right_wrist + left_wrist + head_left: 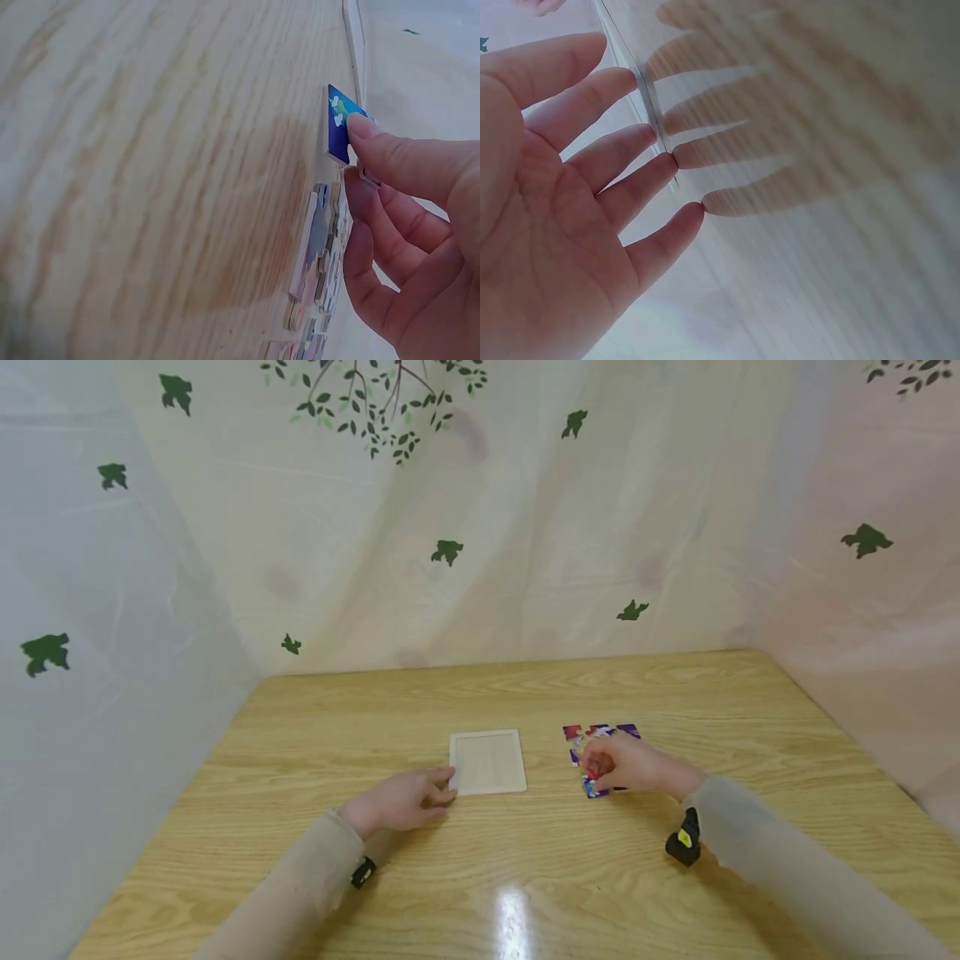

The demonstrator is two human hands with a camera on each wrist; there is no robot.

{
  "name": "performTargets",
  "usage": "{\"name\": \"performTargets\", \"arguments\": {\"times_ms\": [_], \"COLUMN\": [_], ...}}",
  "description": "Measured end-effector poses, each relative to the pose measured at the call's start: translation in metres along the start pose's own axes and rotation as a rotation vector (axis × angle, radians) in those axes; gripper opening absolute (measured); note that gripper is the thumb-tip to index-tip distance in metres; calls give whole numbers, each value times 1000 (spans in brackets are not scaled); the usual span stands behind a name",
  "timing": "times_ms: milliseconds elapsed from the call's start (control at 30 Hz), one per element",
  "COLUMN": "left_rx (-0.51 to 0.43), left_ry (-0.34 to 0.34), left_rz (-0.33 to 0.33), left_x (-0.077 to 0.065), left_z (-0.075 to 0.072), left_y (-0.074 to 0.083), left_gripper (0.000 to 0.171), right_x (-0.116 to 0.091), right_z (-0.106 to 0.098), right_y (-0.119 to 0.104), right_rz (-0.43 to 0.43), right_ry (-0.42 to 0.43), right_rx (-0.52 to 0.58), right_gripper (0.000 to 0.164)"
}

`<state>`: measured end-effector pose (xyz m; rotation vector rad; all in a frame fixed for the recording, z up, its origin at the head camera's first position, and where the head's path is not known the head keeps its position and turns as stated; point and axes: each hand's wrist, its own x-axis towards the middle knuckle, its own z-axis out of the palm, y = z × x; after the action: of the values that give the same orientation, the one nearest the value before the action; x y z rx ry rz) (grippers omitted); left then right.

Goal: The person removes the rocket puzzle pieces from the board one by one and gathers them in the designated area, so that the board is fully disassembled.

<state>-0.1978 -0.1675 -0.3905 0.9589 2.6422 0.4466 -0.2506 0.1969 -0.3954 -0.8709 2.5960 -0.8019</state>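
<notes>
A blue puzzle piece (pixel 337 131) with white and green marks is pinched between the thumb and fingers of my right hand (pixel 626 764). In the right wrist view it is lifted off the table, tilted. Several other puzzle pieces (pixel 573 732) lie spread beneath and behind that hand, partly covered by it. A square, light wooden tray (pixel 487 762) with a raised rim lies left of the pieces, with no pieces in it. Fingertips of my left hand (pixel 408 800) touch its left edge, the fingers spread and nearly straight in the left wrist view.
The wooden table (pixel 375 710) runs back to a pale curtain (pixel 510 610) printed with leaves and green birds. More curtain hangs at both sides. Each wrist wears a black device, one by the right sleeve (pixel 684 839).
</notes>
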Motion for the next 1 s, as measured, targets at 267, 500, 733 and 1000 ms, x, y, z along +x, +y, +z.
{"name": "performTargets", "arguments": {"times_ms": [267,500,733,1000], "left_rx": [17,5,15,16], "left_ry": [0,4,6,-9], "left_rz": [6,9,17,9], "left_x": [1,0,0,-1], "left_z": [1,0,0,-2], "left_y": [-1,-1,-2,0], "left_gripper": [34,33,34,34], "right_x": [3,6,6,6], "right_z": [4,6,8,9], "right_y": [0,-2,-4,-6], "right_rz": [-18,12,45,70], "right_ry": [30,28,26,37], "right_rx": [-58,-64,-82,-82], "right_gripper": [19,19,19,18]}}
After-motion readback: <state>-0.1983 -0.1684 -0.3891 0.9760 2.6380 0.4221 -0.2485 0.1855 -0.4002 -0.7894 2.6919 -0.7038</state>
